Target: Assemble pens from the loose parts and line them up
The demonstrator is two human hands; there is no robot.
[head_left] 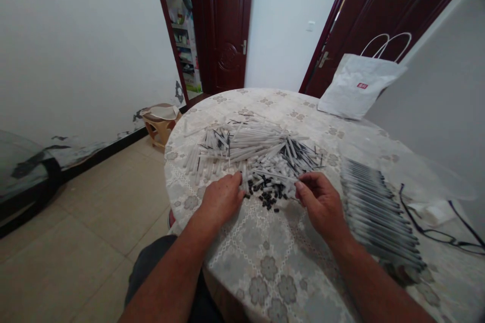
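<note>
My right hand pinches one end of a slim whitish pen barrel, which points left over the pile. My left hand is closed, thumb and forefinger drawn together at the pile's near edge; what it holds, if anything, is too small to make out. Beyond both hands lies a heap of whitish pen barrels. Dark-tipped thin pieces are bunched at its right, and similar ones at its left. Small black plugs are scattered between my hands, beside short clear-white pieces.
A row of assembled-looking pens lies right of my right forearm, near clear plastic film. Black-framed glasses rest farther right. A white paper bag stands at the back of the round table with its patterned cloth. A stool is left.
</note>
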